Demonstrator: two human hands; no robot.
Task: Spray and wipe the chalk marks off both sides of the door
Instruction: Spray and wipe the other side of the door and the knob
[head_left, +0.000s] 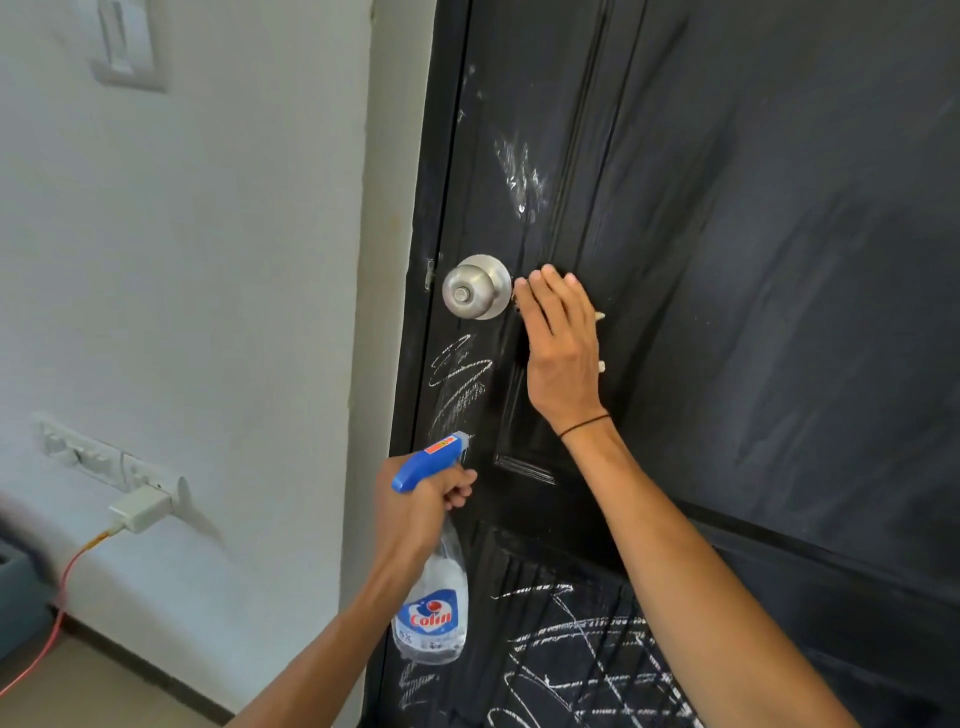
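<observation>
— Where did the door (727, 260) and each hand's grip stand?

— Black door, chalk marks (460, 379) below the knob (477, 287) and across the lower panel, cut off by the frame edge. Left hand (426, 499) clamped around the spray bottle (432, 613), nozzle at the door. Right hand (563, 338) pressed flat beside the knob.

— Any cloth?

— Pale bits showed past the palm; mostly hidden, could not tell.
</observation>
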